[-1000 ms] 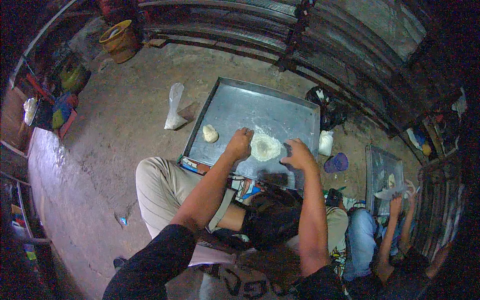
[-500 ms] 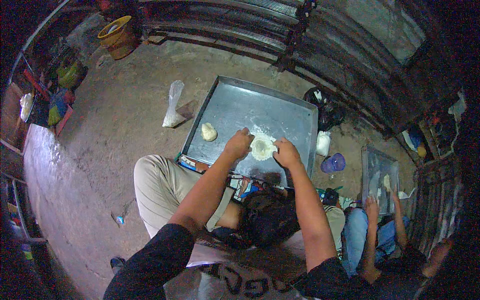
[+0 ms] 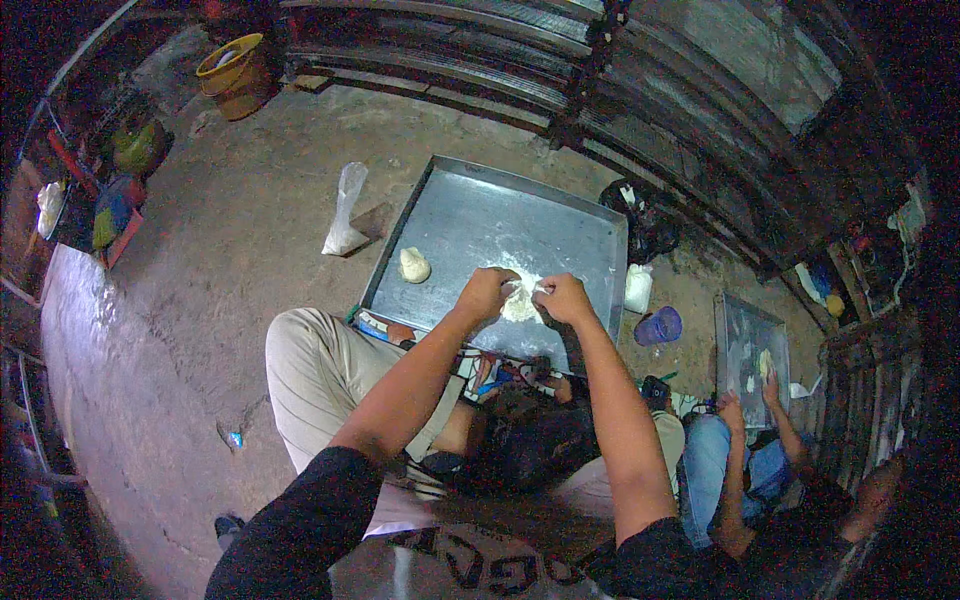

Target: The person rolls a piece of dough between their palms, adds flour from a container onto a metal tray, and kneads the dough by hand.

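Observation:
A large metal tray lies on the concrete floor in front of me. My left hand and my right hand both pinch a flattened piece of pale dough near the tray's front edge, fingers closed on its rim. A second small lump of dough sits apart at the tray's left side. Flour dusts the tray around the flattened piece.
A white plastic bag stands left of the tray. A white container and a purple cup sit to its right. Another person works at a second tray on the right. A yellow bucket stands far back left.
My hands came together from either side of the flat dough and now grip it between them; it looks bunched up and smaller. The person on the right shifted their arms.

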